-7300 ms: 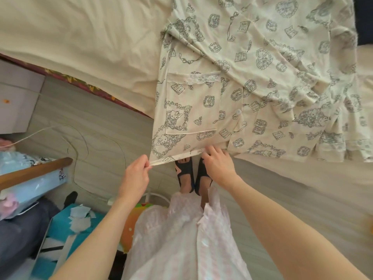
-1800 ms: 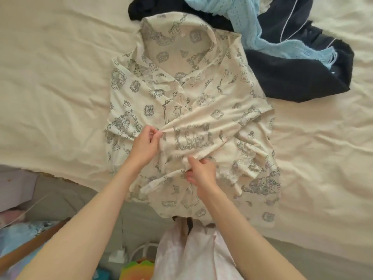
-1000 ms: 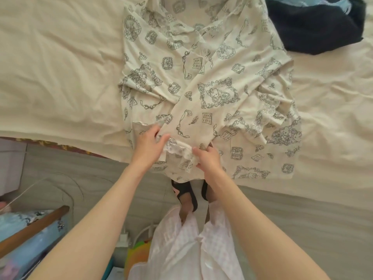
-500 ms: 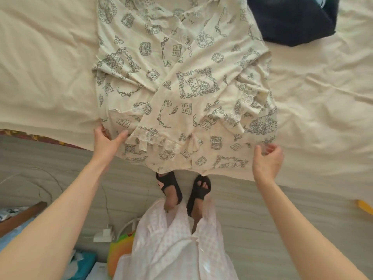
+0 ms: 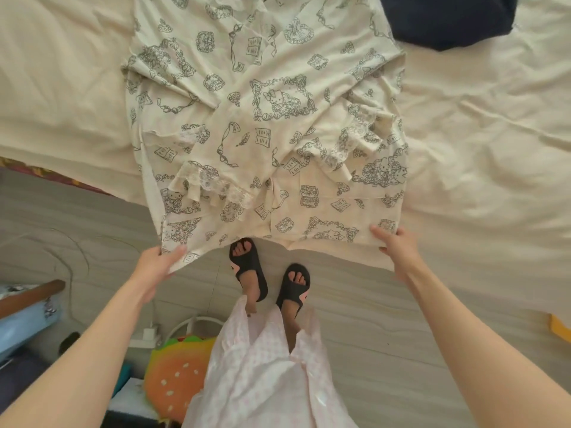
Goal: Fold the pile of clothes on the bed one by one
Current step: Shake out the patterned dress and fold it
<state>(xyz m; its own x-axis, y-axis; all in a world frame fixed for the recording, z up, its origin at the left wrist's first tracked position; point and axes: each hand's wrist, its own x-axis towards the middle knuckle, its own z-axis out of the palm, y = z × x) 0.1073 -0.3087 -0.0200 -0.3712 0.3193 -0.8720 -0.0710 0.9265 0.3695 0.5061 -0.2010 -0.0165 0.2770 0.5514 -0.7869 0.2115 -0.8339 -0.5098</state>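
My left hand pinches the printed pajama top's hem corner at the bed edge; my right hand seems to grip the opposite corner.

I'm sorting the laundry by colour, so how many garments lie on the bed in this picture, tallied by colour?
Cream printed top, its hem gripped by the left hand and right hand: 1
Dark navy garment, at the top edge, partly cut off: 1
Total: 2 on the bed sheet
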